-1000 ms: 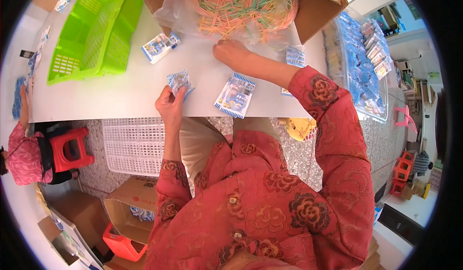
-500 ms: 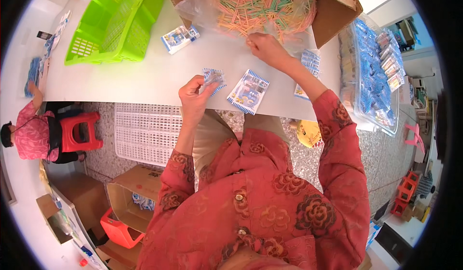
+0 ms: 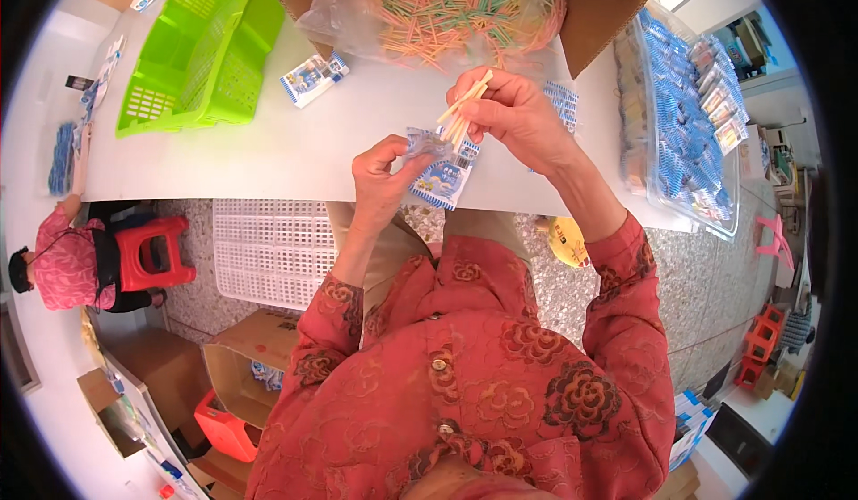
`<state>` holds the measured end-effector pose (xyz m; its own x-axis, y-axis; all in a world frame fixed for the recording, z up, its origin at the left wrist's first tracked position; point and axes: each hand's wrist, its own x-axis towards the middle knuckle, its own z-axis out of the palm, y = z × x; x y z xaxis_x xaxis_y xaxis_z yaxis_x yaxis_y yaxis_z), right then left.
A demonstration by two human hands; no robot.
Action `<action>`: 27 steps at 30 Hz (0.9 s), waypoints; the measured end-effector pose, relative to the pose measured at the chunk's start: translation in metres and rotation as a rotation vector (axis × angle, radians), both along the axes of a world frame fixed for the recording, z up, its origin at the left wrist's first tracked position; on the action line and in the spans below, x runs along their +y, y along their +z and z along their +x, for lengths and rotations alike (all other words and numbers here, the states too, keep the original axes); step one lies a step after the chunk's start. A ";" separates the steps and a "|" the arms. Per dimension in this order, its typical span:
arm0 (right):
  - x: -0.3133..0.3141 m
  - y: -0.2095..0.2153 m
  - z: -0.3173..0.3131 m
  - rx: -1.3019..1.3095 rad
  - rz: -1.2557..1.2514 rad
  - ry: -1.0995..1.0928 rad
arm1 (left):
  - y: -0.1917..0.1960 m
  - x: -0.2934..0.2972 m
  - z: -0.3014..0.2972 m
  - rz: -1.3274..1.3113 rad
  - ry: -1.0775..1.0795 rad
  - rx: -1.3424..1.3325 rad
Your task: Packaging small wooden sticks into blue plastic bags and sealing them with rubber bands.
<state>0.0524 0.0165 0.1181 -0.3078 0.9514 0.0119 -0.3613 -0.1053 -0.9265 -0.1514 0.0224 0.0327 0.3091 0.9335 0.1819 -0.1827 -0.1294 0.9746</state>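
My left hand (image 3: 382,176) pinches a small clear plastic bag with blue-striped edges (image 3: 424,140), just above the table edge. In my right hand (image 3: 523,117) is a small bunch of thin pale-yellow sticks (image 3: 467,107), gripped between thumb and fingers and slanting down toward the bag's top. Whether the stick tips are inside the bag or only in front of it, I cannot tell. Beneath them a larger blue-and-white printed packet (image 3: 438,185) lies flat, partly covered. Beyond my hands, an open cardboard box (image 3: 601,26) lined with clear plastic holds many pink, yellow and green sticks (image 3: 447,13).
A green plastic basket (image 3: 228,75) stands at the left; another blue-and-white packet (image 3: 313,78) lies beside it. At the right is a clear tub (image 3: 657,198) full of blue-striped packets. A person (image 3: 67,263) sits at the far left near a red stool (image 3: 156,254).
My right hand has come back from the box toward my left hand, and pale-yellow sticks now show in it. My left hand has shifted slightly right with the small bag.
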 end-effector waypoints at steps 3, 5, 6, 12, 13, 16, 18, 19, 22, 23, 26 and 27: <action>-0.001 -0.008 0.002 -0.043 0.009 -0.039 | 0.011 -0.004 0.002 0.029 0.000 0.081; -0.002 -0.008 0.001 -0.049 0.016 -0.059 | 0.007 -0.005 0.000 0.044 -0.012 0.094; -0.002 -0.008 0.001 -0.058 0.024 -0.078 | 0.006 -0.005 -0.001 0.060 -0.024 0.104; -0.004 -0.005 0.000 -0.123 0.095 -0.148 | 0.007 -0.008 0.000 0.093 -0.035 0.069; -0.007 -0.004 -0.001 -0.123 0.094 -0.147 | 0.007 -0.009 0.001 0.092 -0.033 0.069; -0.013 0.001 -0.004 -0.242 0.286 -0.195 | 0.008 -0.009 0.002 0.095 -0.022 0.073; -0.014 0.010 -0.006 -0.696 0.885 -0.295 | 0.006 -0.008 0.002 0.047 -0.038 0.076; -0.015 0.012 -0.008 -0.696 0.885 -0.293 | 0.007 -0.008 0.002 0.047 -0.036 0.075; -0.014 0.015 -0.010 -0.756 1.107 -0.248 | 0.015 -0.009 0.003 -0.025 -0.063 0.019; -0.014 0.015 -0.010 -0.757 1.112 -0.219 | 0.019 -0.011 0.005 -0.083 -0.075 -0.017; -0.010 0.018 -0.005 -0.757 1.076 -0.152 | 0.021 -0.012 0.006 -0.133 -0.087 -0.062; -0.009 0.019 -0.004 -0.756 1.032 -0.117 | 0.020 -0.011 0.006 -0.126 -0.088 -0.068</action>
<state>0.0484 0.0077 0.1370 -0.4765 0.6277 0.6156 0.3292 0.7766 -0.5371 -0.1454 0.0110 0.0525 0.3814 0.9202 0.0882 -0.2544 0.0127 0.9670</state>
